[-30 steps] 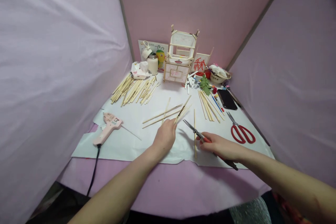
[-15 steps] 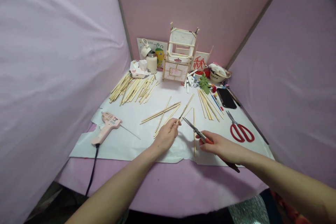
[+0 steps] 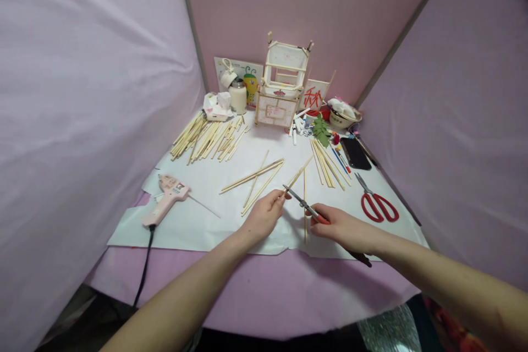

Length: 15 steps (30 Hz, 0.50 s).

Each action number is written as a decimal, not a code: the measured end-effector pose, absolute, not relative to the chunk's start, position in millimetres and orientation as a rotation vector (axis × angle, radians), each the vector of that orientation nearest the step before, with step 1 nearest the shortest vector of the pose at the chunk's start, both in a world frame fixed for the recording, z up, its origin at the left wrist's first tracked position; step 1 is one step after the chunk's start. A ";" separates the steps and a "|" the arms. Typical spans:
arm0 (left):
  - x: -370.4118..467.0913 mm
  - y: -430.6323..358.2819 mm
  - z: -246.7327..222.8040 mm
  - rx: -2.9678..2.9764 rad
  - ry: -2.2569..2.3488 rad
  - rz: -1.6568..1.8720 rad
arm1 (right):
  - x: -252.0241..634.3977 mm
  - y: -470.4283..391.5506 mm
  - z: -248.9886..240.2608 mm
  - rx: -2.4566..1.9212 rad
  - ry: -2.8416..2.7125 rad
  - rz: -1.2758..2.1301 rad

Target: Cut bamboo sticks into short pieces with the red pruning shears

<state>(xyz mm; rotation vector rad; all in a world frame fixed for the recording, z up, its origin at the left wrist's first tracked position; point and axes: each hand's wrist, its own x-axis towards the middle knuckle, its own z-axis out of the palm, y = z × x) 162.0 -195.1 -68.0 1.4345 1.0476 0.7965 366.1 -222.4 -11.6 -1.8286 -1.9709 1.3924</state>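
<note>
My left hand [image 3: 266, 213] is closed around the near end of a thin wooden stick [image 3: 300, 171], which points away to the upper right. My right hand [image 3: 332, 225] grips a pair of shears [image 3: 304, 204] with slim metal blades and orange-red handles. The blade tips lie across the stick, just beyond my left fingers. Beneath the shears, another wooden stick [image 3: 305, 181] lies lengthwise on the white sheet [image 3: 198, 236]. Several crossed sticks [image 3: 258, 175] are to the left of my hands.
A pink glue gun [image 3: 167, 198] with a black cord lies at left. Red-handled scissors [image 3: 376, 201] and a black phone [image 3: 355, 154] are at right. Behind stand a stick-framed model [image 3: 278, 107], a jar [image 3: 238, 97], a bowl [image 3: 344, 118] and a large stick pile [image 3: 206, 140].
The stick in my left hand has swung a little to the right. The shears have moved slightly left, so their tips now cross the stick.
</note>
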 end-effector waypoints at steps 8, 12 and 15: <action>162.0 -193.3 -75.3 1.494 1.096 0.760 | 357.7 -218.2 -9.7 -1.838 -1.980 1.419; 162.6 -192.9 -79.5 1.517 1.131 0.721 | 356.7 -217.0 -10.8 -1.864 -1.957 1.461; 162.7 -192.2 -80.9 1.532 1.167 0.675 | 357.0 -216.4 -12.4 -1.878 -1.943 1.483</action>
